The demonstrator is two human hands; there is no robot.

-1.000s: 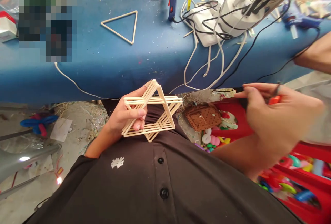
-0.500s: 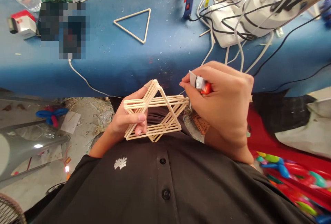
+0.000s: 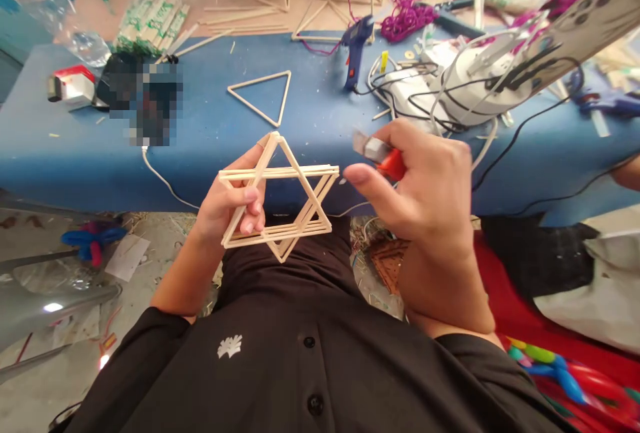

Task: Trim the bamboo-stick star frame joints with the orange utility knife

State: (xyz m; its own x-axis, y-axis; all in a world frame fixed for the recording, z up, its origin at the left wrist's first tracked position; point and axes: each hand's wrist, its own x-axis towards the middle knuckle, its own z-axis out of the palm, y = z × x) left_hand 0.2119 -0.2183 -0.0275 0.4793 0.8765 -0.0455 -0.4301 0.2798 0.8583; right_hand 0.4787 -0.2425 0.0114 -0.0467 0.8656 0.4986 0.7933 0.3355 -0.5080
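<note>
The left hand (image 3: 231,205) is closed on a six-pointed star (image 3: 278,194) built of several layers of thin wooden sticks, thumb across the front of its left side and fingers curled behind, holding it upright in the air just in front of the table (image 3: 310,119) edge and above the person's lap. The right hand (image 3: 423,186) is closed around a small orange-handled cutter (image 3: 383,155) whose grey metal tip points toward the star's right arm, near it but apart from it, with the forefinger stretched out below. The star looks light and is pinched on one side only, so a push from the blade at the free side could twist it in the grip or crack a glued joint; the blade also points toward the left hand, and a slip could bring it onto those fingers. On the blue table beyond lie a single stick triangle (image 3: 263,95), a blue glue gun (image 3: 355,43), a white power strip (image 3: 410,89) under a tangle of cables, packs of sticks (image 3: 145,19) and other stick frames further back. The cutter's tip is blurred, so how far the blade stands out cannot be told; part of the table at left is pixelated, and a forearm (image 3: 627,173) at the right edge is cut off.
</note>
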